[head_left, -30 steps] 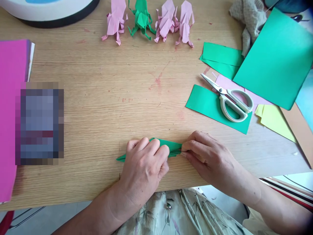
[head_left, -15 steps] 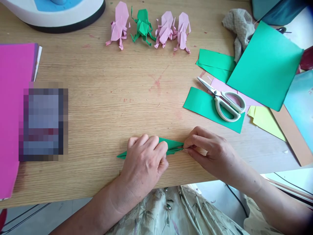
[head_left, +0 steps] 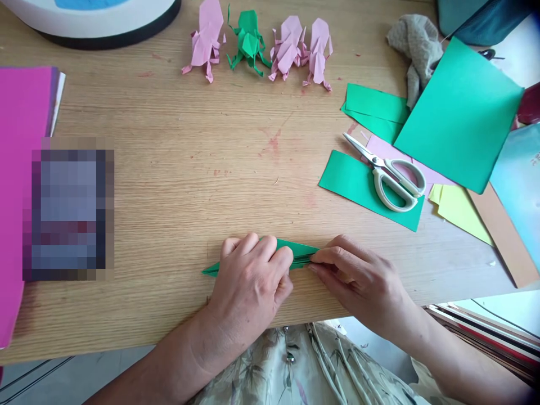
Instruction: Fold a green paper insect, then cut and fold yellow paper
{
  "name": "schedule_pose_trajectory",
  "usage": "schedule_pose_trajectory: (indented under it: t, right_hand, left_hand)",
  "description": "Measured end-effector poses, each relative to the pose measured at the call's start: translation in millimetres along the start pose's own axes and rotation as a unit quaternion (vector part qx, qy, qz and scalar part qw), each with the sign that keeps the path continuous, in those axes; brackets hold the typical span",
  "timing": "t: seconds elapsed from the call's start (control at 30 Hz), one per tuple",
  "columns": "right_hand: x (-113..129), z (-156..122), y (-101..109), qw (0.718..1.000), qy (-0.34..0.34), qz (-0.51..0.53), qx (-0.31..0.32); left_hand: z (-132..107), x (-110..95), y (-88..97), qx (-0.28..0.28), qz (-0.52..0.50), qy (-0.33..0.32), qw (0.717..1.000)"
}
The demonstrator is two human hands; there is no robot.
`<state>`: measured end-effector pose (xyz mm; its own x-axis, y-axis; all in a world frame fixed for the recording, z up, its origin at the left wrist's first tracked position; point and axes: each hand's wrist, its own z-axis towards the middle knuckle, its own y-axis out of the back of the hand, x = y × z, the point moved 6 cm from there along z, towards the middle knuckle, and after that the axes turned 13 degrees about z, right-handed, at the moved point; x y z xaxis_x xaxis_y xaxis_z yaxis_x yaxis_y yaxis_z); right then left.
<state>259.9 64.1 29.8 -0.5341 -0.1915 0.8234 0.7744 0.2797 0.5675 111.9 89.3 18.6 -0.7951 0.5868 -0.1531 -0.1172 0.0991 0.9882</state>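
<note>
A narrow piece of folded green paper point(head_left: 298, 247) lies on the wooden table near its front edge, pointed at the left end and layered along its lower side. My left hand point(head_left: 255, 275) presses down over its middle with the fingers curled, hiding that part. At the paper's right end, my right hand point(head_left: 354, 275) pinches the folded layers between thumb and forefinger. The right tip is partly covered by those fingers.
White-handled scissors point(head_left: 396, 183) rest on a green paper strip point(head_left: 343, 177) to the right. Behind them lie a large green sheet point(head_left: 459, 118) and yellow paper point(head_left: 464, 211). Folded paper figures, pink point(head_left: 206, 36) and green point(head_left: 250, 42), stand at the back. Magenta paper point(head_left: 21, 124) lies left.
My right hand has slid slightly left and down along the folded paper, its pinch now further in from the tip. The left hand stays in place. The view has shifted a little.
</note>
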Motion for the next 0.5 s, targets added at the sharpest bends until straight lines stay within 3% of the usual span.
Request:
schedule_pose_trajectory:
  t: [0.5]
  right_hand:
    - [1,16,-3,0.996,-0.076,-0.020,0.041]
  left_hand:
    - [1,-1,2.4,-0.010,0.004,0.015,1.000]
